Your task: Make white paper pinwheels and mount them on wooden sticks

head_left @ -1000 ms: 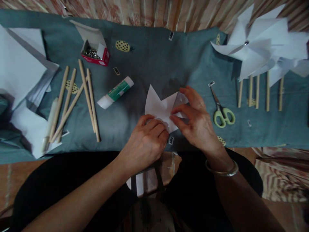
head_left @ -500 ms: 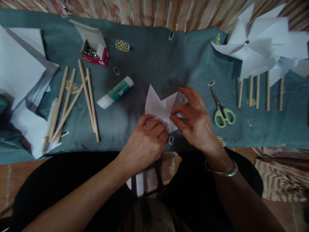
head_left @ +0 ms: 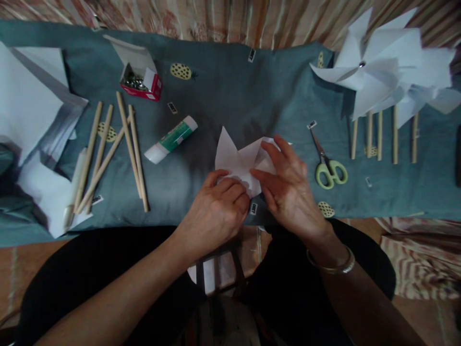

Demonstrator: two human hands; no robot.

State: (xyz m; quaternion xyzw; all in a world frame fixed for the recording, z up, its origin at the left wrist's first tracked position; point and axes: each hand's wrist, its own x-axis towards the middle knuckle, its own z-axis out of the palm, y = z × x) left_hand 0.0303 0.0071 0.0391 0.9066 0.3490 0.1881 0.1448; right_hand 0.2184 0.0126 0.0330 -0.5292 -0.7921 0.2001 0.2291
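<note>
Head view: white paper (head_left: 230, 161) with pointed corners sits near centre on the green cloth (head_left: 230, 91); left hand (head_left: 219, 206), fingers curled, holds its near edge; right hand (head_left: 288, 190) has index tip on its middle, can't tell if pinching. Should be feather-light, springy, easily creased: grip mid-sheet, spare the points. Far right: smooth-bladed pinwheels (head_left: 382, 72), round wooden sticks (head_left: 395, 139)

Dim, flat exposure. Tablecloth (head_left: 230, 86) slightly brighter left of center. Soft shadow just beyond the white paper (head_left: 236, 161), another left of the pinwheels (head_left: 382, 53). Trousers (head_left: 90, 264) crushed to near-black. Faint glint on bracelet (head_left: 349, 267). Wide-angle bowing along cloth's far edge; far right corner dark. Fine detail soft.
</note>
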